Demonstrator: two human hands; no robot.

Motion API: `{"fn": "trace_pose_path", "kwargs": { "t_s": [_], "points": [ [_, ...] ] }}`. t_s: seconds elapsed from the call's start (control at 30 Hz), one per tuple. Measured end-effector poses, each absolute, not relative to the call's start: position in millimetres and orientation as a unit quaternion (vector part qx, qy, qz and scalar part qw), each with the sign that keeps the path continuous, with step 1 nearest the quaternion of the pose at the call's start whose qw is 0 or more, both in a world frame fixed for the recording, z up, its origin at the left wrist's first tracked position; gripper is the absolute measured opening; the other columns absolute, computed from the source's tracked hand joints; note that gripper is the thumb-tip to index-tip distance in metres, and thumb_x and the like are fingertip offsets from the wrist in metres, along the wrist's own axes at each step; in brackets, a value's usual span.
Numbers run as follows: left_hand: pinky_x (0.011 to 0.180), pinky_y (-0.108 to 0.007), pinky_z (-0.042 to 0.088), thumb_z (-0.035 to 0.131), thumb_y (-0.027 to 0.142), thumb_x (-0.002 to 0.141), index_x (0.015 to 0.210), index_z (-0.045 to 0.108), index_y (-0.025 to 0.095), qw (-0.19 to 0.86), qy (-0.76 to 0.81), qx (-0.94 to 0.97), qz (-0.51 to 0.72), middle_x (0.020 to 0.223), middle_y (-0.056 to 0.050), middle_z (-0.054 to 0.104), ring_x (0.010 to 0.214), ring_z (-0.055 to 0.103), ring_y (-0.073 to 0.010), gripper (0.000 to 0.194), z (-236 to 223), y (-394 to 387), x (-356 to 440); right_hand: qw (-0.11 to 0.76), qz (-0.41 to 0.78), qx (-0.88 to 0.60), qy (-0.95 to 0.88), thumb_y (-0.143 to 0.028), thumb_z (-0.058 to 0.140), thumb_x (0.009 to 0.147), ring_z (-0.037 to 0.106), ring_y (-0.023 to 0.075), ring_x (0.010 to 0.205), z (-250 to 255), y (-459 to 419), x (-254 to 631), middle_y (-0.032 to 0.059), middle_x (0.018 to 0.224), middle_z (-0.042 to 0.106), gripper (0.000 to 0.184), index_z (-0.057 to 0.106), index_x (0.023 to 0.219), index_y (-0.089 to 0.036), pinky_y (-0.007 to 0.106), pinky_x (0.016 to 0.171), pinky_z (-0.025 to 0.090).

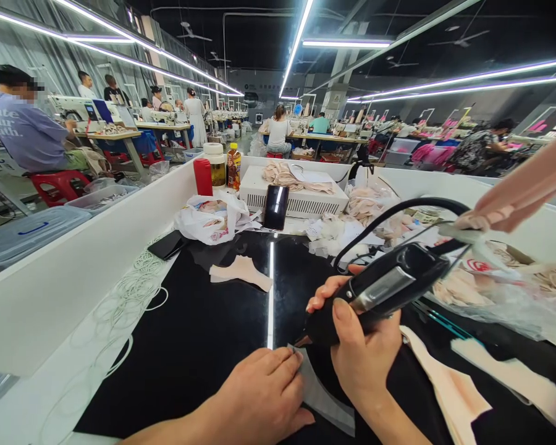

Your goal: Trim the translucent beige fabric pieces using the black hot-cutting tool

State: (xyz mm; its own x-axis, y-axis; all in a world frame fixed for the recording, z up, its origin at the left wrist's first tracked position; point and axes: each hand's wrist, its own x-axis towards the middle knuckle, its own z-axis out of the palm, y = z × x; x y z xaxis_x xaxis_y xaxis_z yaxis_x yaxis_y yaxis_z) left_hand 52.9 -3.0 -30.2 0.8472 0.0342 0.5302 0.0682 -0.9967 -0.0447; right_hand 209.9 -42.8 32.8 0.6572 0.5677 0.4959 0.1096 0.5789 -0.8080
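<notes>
My right hand [368,346] is wrapped round a black corded hand tool [389,287] with a silver plate on its side. The tool tilts down to the left, and its tip is close to my left fingertips. Under the tip lies a sheer grey fabric piece [327,395] on the black work surface [189,334]. My left hand [264,392] is closed at the near edge of this piece, fingertips pressed together on it. A pink fabric strip [528,179] is tied at the tool's cord end. A beige cut fabric piece [241,272] rests farther back.
Beige pieces [449,383] lie to my right, beside bagged scraps [500,296]. Thin pale cord [130,303] is tangled at left. A phone [275,207] leans against a white box [296,198]. White walls [83,266] border the table; people sit at sewing machines beyond.
</notes>
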Motion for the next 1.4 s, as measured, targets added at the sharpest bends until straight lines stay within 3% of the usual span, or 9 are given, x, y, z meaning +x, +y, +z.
{"fn": "trace_pose_path", "kwargs": {
  "t_s": [0.27, 0.57, 0.87, 1.2, 1.27, 1.4],
  "points": [
    [0.086, -0.031, 0.058, 0.050, 0.048, 0.110, 0.108, 0.068, 0.012, 0.017, -0.027, -0.961, -0.275, 0.121, -0.010, 0.076, 0.112, 0.070, -0.0214, 0.040, -31, -3, 53, 0.797, 0.151, -0.429, -0.398, -0.027, 0.075, 0.094, 0.065, 0.0134, 0.066, 32, -37, 206, -0.0041, 0.087, 0.067, 0.034, 0.056, 0.122, -0.029, 0.031, 0.064, 0.059],
    [0.092, -0.032, 0.056, 0.057, 0.050, 0.107, 0.108, 0.066, 0.014, 0.019, -0.031, -0.970, -0.241, 0.127, -0.008, 0.073, 0.120, 0.067, -0.0207, 0.038, -33, -3, 53, 0.807, 0.157, -0.428, -0.376, -0.030, 0.079, 0.090, 0.066, 0.0144, 0.068, 42, -50, 214, -0.0035, 0.087, 0.066, 0.037, 0.058, 0.121, -0.029, 0.032, 0.066, 0.060],
    [0.092, -0.035, 0.058, 0.046, 0.037, 0.111, 0.114, 0.063, 0.015, -0.014, -0.030, -0.971, -0.237, 0.125, -0.009, 0.072, 0.116, 0.069, -0.0223, 0.028, -23, -1, 51, 0.784, 0.139, -0.470, -0.381, -0.035, 0.079, 0.091, 0.065, 0.0167, 0.070, 44, -102, 230, -0.0006, 0.087, 0.064, 0.034, 0.063, 0.121, -0.029, 0.036, 0.065, 0.062],
    [0.095, -0.033, 0.059, 0.051, 0.025, 0.109, 0.116, 0.067, 0.014, 0.007, -0.015, -0.969, -0.245, 0.126, -0.008, 0.073, 0.115, 0.069, -0.0195, 0.020, -22, 1, 50, 0.788, 0.150, -0.458, -0.383, -0.037, 0.079, 0.091, 0.065, 0.0183, 0.069, 38, -137, 225, 0.0010, 0.085, 0.065, 0.037, 0.063, 0.124, -0.030, 0.038, 0.063, 0.063],
    [0.105, -0.035, 0.055, 0.053, 0.024, 0.108, 0.114, 0.067, 0.015, 0.009, -0.015, -0.967, -0.255, 0.126, -0.006, 0.073, 0.120, 0.067, -0.0192, 0.018, -21, 1, 49, 0.789, 0.147, -0.455, -0.387, -0.036, 0.079, 0.092, 0.066, 0.0184, 0.069, 35, -138, 225, 0.0013, 0.085, 0.065, 0.037, 0.063, 0.125, -0.030, 0.038, 0.064, 0.063],
    [0.127, -0.043, 0.034, 0.056, 0.019, 0.106, 0.110, 0.066, 0.016, 0.004, -0.006, -0.967, -0.254, 0.127, -0.004, 0.071, 0.130, 0.060, -0.0209, 0.011, -10, -1, 50, 0.787, 0.143, -0.450, -0.397, -0.034, 0.078, 0.093, 0.066, 0.0186, 0.071, 34, -138, 226, 0.0018, 0.087, 0.066, 0.036, 0.062, 0.125, -0.030, 0.039, 0.066, 0.063]
  ]
}}
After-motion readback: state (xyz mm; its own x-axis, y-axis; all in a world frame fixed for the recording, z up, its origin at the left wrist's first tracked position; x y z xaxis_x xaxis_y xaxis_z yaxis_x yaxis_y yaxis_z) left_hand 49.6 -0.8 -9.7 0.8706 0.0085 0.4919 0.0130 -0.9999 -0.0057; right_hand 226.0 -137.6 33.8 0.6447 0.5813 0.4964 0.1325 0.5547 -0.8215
